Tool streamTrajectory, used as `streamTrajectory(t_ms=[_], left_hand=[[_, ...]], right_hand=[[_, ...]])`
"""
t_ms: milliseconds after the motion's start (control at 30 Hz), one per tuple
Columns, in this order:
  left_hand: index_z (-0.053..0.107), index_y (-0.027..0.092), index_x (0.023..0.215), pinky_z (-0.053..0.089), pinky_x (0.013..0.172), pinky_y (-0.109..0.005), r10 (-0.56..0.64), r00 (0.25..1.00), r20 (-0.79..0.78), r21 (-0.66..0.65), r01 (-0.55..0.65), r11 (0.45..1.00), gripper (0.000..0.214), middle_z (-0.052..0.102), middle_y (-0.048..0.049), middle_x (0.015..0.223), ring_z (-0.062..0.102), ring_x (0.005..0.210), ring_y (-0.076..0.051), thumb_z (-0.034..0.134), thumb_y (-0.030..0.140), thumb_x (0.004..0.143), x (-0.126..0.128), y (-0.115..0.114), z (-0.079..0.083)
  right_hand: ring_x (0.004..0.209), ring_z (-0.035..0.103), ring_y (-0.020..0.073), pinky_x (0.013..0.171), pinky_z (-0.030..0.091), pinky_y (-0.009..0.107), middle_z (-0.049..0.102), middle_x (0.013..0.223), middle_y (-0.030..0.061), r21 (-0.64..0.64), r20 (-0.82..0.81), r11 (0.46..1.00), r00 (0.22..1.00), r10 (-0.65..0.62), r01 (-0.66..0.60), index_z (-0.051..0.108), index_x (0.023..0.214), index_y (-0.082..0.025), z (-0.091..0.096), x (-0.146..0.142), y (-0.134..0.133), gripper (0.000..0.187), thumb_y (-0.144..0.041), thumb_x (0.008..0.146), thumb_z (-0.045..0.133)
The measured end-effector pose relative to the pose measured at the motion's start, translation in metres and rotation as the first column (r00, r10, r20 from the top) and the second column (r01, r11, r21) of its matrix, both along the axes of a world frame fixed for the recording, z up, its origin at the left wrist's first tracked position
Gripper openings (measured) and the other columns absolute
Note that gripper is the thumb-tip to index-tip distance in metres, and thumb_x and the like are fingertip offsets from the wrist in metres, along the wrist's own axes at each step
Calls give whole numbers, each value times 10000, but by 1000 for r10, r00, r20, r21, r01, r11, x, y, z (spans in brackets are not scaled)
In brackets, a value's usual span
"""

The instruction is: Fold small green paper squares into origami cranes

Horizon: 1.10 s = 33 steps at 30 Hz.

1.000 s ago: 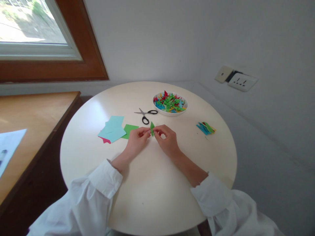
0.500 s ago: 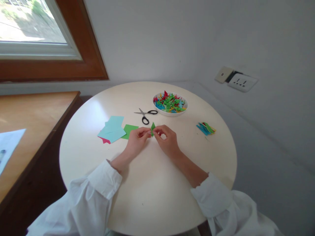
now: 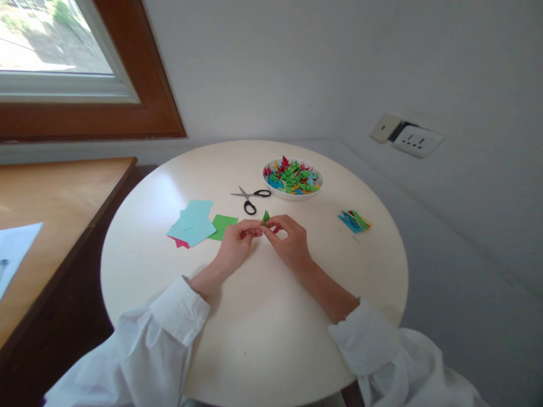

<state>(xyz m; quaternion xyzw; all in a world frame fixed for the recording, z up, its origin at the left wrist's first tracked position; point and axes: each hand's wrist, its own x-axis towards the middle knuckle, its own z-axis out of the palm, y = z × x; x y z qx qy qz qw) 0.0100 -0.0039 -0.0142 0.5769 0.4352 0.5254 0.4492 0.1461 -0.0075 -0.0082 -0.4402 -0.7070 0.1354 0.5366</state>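
Observation:
A small folded green paper piece (image 3: 266,217) is pinched between both hands above the middle of the round table. My left hand (image 3: 238,239) grips it from the left, its thumb and fingers pressed together. From the right, my right hand (image 3: 288,240) pinches it between thumb and forefinger. The fingers cover its lower part. A flat green paper sheet (image 3: 224,224) lies just beyond my left hand. Open-bladed scissors (image 3: 250,196) with black handles rest farther back on the table.
A white bowl (image 3: 292,196) of small folded colored papers stands at the back of the round table (image 3: 254,339). Light blue paper sheets (image 3: 193,223) overlap a pink one at left. Colored paper strips (image 3: 355,221) lie at right. A wooden desk (image 3: 72,192) adjoins on the left.
The green folded piece has turned slightly between the fingertips, and less of its lower part shows. Both hands stay in nearly the same place.

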Motion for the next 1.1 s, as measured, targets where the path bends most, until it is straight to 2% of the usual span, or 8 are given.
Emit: streamTrajectory(t_ms=[267,433,733,1100], left_hand=[[696,167,695,478,756,-307,18,1000,-13,-49,-18,999,112,676,-65,875,608,808,-181,594,170,649,0,-3,9],[702,188,692,473,769,-308,11,999,-36,22,-10,1000,146,676,-59,900,604,828,-182,564,158,653,-2,-3,6],[701,187,693,480,745,-295,20,997,-77,61,-15,998,134,682,-59,870,611,805,-177,574,162,659,-2,-2,5],[684,165,664,480,723,-286,43,999,-22,-3,-43,999,86,683,-62,835,609,786,-173,623,225,657,0,-5,12]], right_hand=[[657,593,137,597,499,264,647,737,20,-17,-21,1000,1000,15,-15,587,738,-195,0,0,0,27,-173,743,573],[657,591,141,600,498,268,641,728,22,-33,-30,999,999,14,-15,583,733,-196,0,1,0,44,-187,759,548],[652,591,144,609,498,275,641,730,23,-55,-33,998,999,10,-11,579,739,-196,0,0,0,55,-204,759,529],[658,580,138,620,493,271,634,732,20,-36,-10,999,999,33,-33,569,738,-199,1,1,-1,60,-194,773,520]])
